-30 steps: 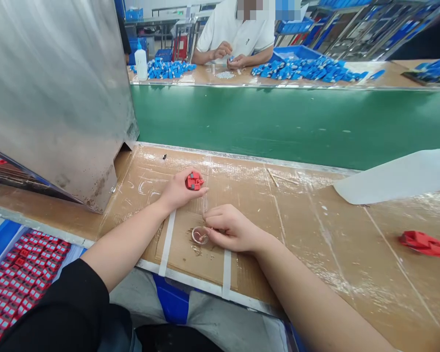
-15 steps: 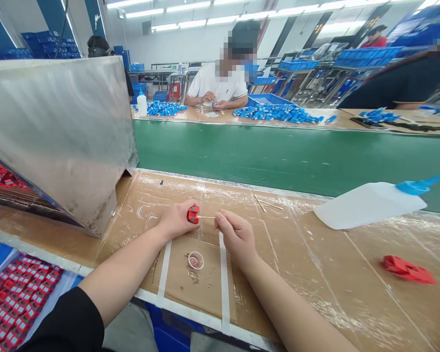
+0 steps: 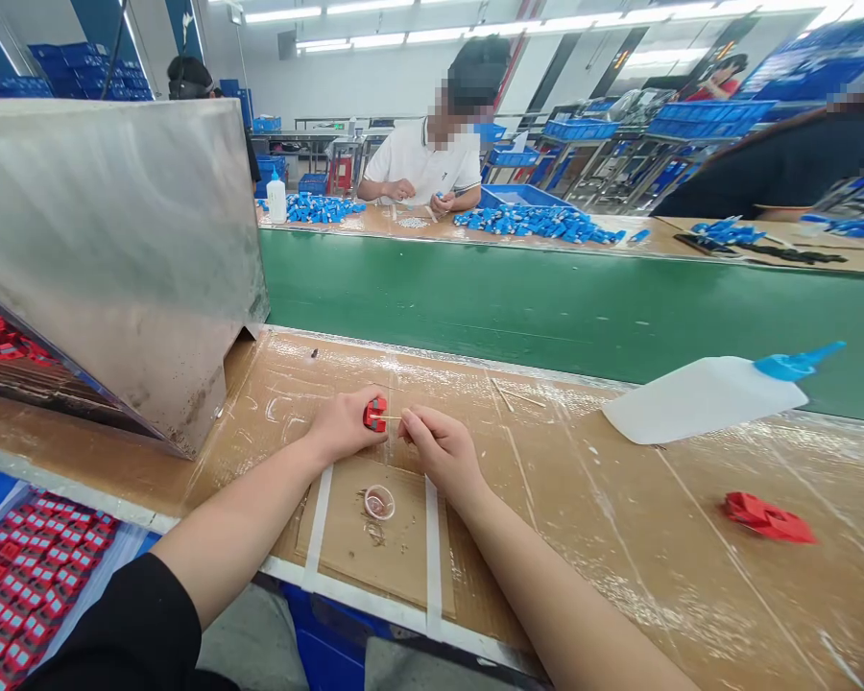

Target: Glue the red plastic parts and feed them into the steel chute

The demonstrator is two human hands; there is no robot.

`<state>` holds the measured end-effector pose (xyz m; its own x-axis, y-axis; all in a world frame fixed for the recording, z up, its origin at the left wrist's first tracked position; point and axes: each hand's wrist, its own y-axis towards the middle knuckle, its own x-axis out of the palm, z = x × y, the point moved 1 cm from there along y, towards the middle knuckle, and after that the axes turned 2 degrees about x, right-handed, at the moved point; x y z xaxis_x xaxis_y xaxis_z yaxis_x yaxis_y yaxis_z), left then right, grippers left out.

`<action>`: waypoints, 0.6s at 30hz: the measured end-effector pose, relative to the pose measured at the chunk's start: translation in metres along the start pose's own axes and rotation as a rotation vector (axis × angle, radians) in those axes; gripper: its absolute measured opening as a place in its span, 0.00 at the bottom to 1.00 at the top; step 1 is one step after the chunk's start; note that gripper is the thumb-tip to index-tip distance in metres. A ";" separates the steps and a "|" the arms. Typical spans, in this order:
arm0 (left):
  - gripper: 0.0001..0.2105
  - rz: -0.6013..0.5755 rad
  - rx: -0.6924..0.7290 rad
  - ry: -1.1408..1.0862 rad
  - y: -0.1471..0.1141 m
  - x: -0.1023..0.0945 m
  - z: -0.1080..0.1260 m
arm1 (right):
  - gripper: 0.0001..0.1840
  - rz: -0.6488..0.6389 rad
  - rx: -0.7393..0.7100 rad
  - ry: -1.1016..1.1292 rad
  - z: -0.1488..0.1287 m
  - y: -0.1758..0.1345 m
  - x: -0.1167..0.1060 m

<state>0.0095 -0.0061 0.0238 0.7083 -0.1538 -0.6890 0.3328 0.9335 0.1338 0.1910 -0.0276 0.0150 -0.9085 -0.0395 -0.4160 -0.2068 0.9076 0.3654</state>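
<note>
My left hand (image 3: pixel 342 425) is closed around a small red plastic part (image 3: pixel 375 415) with dark areas, held just above the bench. Between the fingertips of my right hand (image 3: pixel 443 446) is a thin wooden stick (image 3: pixel 391 417), its far end reaching into the face of the red part. What the tip touches inside is too small to make out. Below both hands, a small round clear cup (image 3: pixel 379 502) with a brownish-red residue stands on a cardboard sheet (image 3: pixel 410 566) taped down with white strips.
At left stands a large metal housing (image 3: pixel 115 240) over red parts. A tray of red parts (image 3: pixel 33 576) sits lower left. A white squeeze bottle (image 3: pixel 698 398), loose sticks (image 3: pixel 515 395) and another red piece (image 3: pixel 769 518) lie rightward. Beyond the green belt (image 3: pixel 475 297), a person (image 3: pixel 421 163) handles blue parts.
My right hand has moved left toward the red part, and the stick now reaches into it. My left hand keeps its hold. The whole view has shifted slightly.
</note>
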 end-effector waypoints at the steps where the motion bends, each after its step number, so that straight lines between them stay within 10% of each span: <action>1: 0.13 0.002 0.000 0.005 0.000 0.000 0.000 | 0.28 0.005 0.001 0.006 0.000 0.000 0.000; 18: 0.15 0.014 0.013 -0.004 0.004 0.002 -0.005 | 0.25 0.055 -0.062 -0.060 0.000 0.002 -0.003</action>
<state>0.0096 -0.0013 0.0194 0.7149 -0.1424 -0.6845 0.3311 0.9313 0.1521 0.1935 -0.0261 0.0174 -0.8962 0.0365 -0.4422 -0.1807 0.8802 0.4389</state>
